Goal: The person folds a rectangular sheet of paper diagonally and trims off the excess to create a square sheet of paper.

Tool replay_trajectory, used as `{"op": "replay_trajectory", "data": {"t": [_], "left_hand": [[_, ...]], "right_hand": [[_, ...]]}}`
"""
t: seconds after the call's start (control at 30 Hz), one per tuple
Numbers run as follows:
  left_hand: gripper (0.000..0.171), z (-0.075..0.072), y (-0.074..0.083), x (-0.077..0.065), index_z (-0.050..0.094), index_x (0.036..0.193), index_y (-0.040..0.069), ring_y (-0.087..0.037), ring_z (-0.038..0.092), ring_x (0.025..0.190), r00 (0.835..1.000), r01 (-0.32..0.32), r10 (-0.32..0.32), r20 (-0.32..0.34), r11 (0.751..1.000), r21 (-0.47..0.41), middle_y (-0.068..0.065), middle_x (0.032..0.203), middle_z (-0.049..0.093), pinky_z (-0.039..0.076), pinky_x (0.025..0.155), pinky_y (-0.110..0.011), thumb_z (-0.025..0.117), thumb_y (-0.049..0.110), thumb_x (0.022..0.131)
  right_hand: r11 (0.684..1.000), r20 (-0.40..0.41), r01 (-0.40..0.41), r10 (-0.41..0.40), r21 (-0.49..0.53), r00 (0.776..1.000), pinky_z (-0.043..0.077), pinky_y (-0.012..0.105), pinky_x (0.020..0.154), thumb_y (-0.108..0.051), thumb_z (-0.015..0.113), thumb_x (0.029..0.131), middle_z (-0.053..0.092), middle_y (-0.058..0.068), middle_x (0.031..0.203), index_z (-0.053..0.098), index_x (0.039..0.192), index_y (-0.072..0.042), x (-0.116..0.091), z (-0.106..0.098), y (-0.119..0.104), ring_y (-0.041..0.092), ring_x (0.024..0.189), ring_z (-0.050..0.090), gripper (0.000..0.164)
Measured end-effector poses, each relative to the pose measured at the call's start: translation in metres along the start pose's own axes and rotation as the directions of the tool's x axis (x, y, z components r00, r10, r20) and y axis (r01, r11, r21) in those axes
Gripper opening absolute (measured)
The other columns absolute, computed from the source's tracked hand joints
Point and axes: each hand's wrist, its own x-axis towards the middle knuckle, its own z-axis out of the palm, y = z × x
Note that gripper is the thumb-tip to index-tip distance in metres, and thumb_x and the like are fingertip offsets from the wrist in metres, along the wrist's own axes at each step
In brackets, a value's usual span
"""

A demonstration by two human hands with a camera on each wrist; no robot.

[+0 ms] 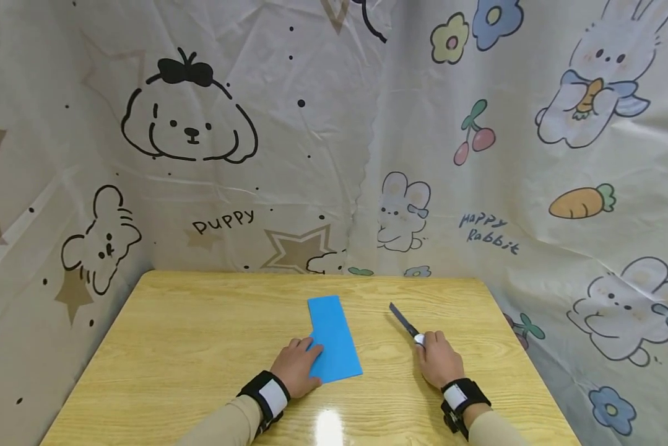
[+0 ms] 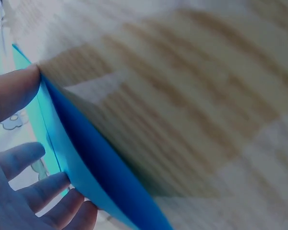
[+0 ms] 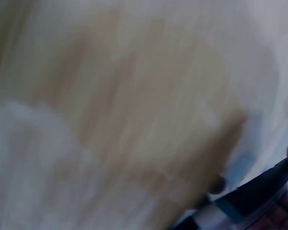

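Note:
A blue folded sheet of paper (image 1: 336, 341) lies on the wooden table in front of me, its upper left part narrower than its lower part. My left hand (image 1: 296, 368) rests on its lower left side. The left wrist view shows the paper's layers (image 2: 81, 167) gaping apart, with the thumb at one edge and the other fingers spread along the upper layer. To the right, my right hand (image 1: 441, 362) grips a utility knife (image 1: 405, 321) with its dark blade pointing up and left, away from the paper. Its black and white handle (image 3: 257, 196) appears blurred in the right wrist view.
The wooden table (image 1: 200, 334) extends around both hands. A printed cloth (image 1: 311, 136) with cartoon animals hangs behind it and along both sides. Each wrist wears a black strap (image 1: 264, 396). Light glares on the table's front.

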Motion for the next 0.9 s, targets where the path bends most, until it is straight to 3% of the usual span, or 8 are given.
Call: {"op": "replay_trajectory", "data": {"t": [0.23,0.5,0.73,0.9], "left_hand": [[0.065,0.001,-0.003,0.0,0.052,0.123,0.013,-0.035,0.043,0.112,0.997,0.041,-0.04,-0.067,0.999,0.019,-0.015,0.123,0.048,0.038,0.086,-0.049,0.07,0.046,0.07],[0.058,0.007,-0.015,0.001,0.056,0.119,0.017,-0.035,0.046,0.104,0.98,0.133,-0.121,-0.157,0.989,0.071,-0.015,0.114,0.05,0.04,0.081,-0.05,0.068,0.049,0.071],[0.05,0.003,-0.018,-0.001,0.056,0.122,0.018,-0.036,0.047,0.102,0.973,0.165,-0.145,-0.177,0.981,0.105,-0.017,0.116,0.048,0.042,0.077,-0.048,0.063,0.043,0.078],[0.043,0.003,-0.021,0.001,0.056,0.122,0.019,-0.032,0.045,0.091,0.972,0.18,-0.149,-0.183,0.97,0.163,-0.016,0.11,0.047,0.041,0.07,-0.043,0.062,0.034,0.082]], "right_hand": [[0.978,-0.058,0.207,-0.205,0.032,0.977,0.038,0.027,0.049,-0.027,0.058,0.085,0.048,0.0,0.077,0.054,0.1,-0.007,-0.005,0.008,-0.037,0.012,0.063,0.046,0.025],[0.933,-0.018,0.358,-0.358,0.044,0.934,0.036,0.022,0.052,-0.031,0.056,0.087,0.047,-0.004,0.083,0.054,0.11,-0.01,-0.011,0.008,-0.06,0.007,0.066,0.041,0.031],[0.887,0.07,0.456,-0.46,0.065,0.885,0.036,0.021,0.052,-0.036,0.054,0.088,0.046,-0.005,0.088,0.055,0.113,-0.016,-0.016,0.006,-0.077,0.005,0.066,0.041,0.032],[0.859,0.128,0.506,-0.512,0.074,0.85,0.034,0.019,0.049,-0.038,0.05,0.089,0.043,-0.005,0.088,0.054,0.112,-0.018,-0.017,0.005,-0.089,0.003,0.062,0.039,0.031]]}}
